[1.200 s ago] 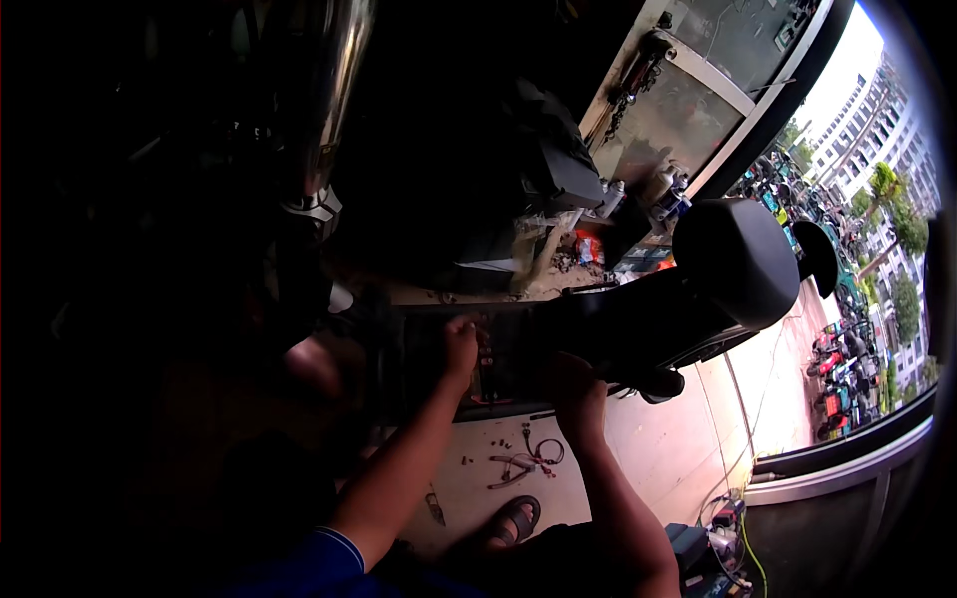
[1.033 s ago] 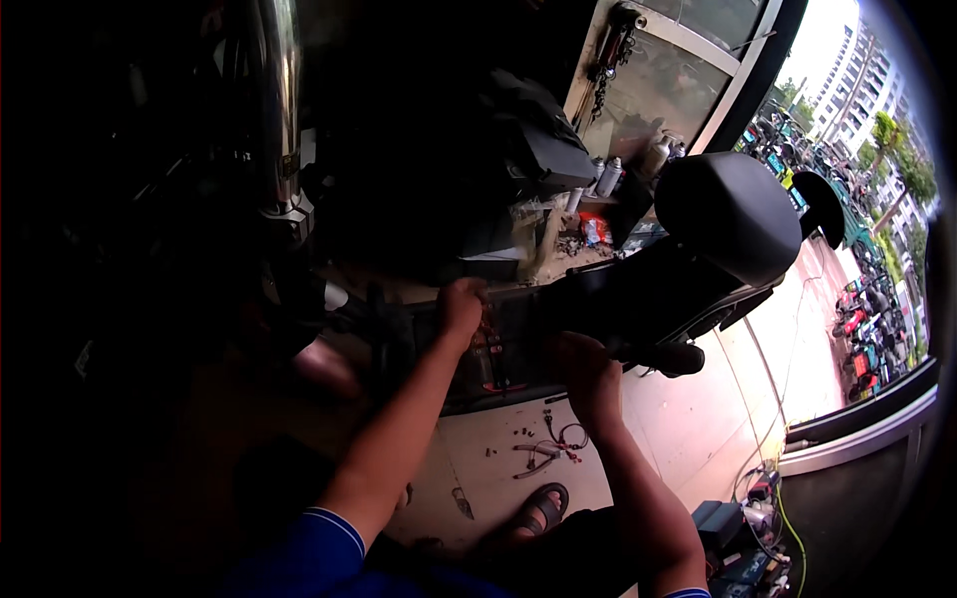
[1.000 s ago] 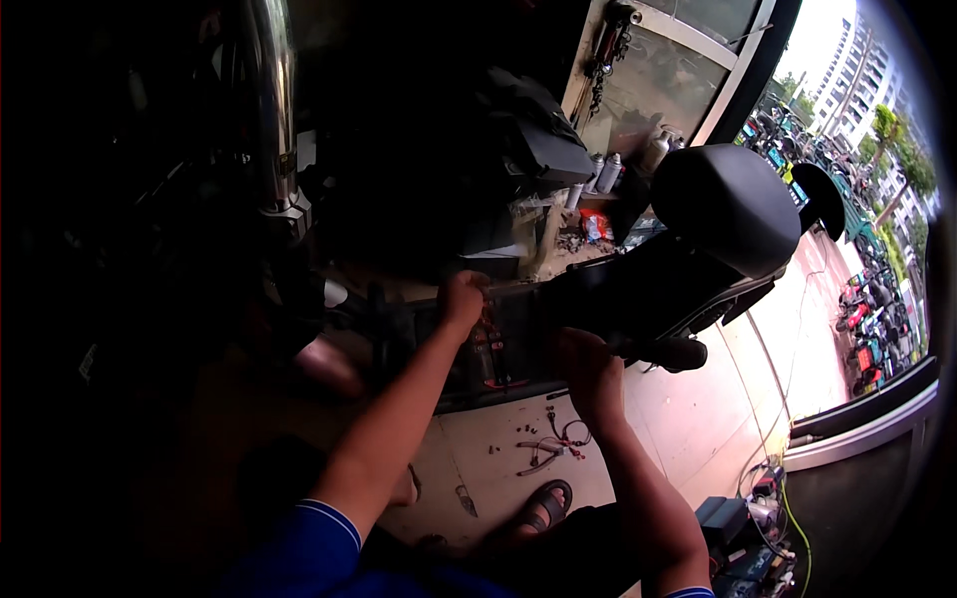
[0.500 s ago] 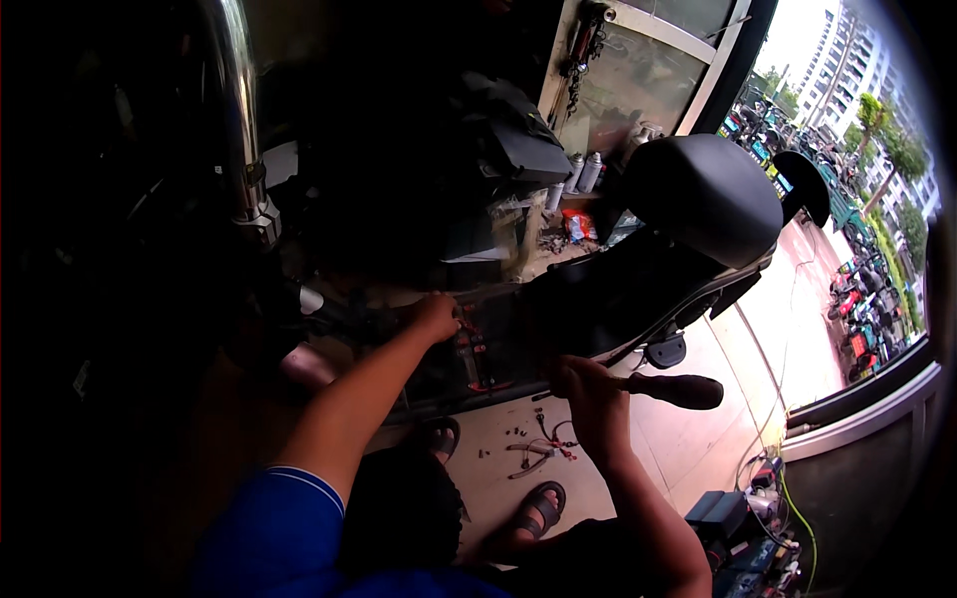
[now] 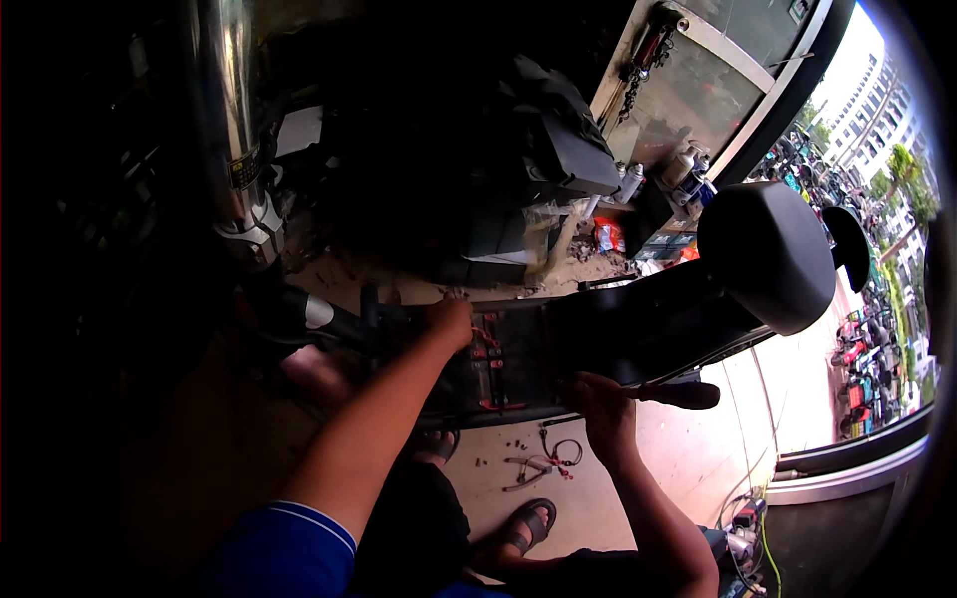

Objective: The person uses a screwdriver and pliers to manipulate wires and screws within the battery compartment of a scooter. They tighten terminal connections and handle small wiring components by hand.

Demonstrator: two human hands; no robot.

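A dark scooter stands across in front of me, with a long seat point(image 5: 648, 324) and an open compartment point(image 5: 493, 374) that holds red and black wiring and terminals. My left hand point(image 5: 452, 321) is closed at the compartment's far left edge, beside the red leads. Whatever its fingers grip is hidden. Over the near right corner, my right hand point(image 5: 603, 401) is closed round a screwdriver-like tool point(image 5: 683, 395). The tool's dark rounded handle sticks out to the right, while its other end is hidden by the hand and shadow.
On the floor by my sandalled feet lie pliers point(image 5: 525, 472), a cable loop point(image 5: 566, 450) and small loose parts. A shiny fork tube point(image 5: 229, 110) rises at left. Behind are a dark box point(image 5: 568, 159) and spray cans point(image 5: 630, 182). A glazed door point(image 5: 708, 90) stands beyond.
My view has shifted, so the scooter's seat and the doorway sit lower and farther right. Both hands keep their places at the compartment, and the tool stays in my right hand.
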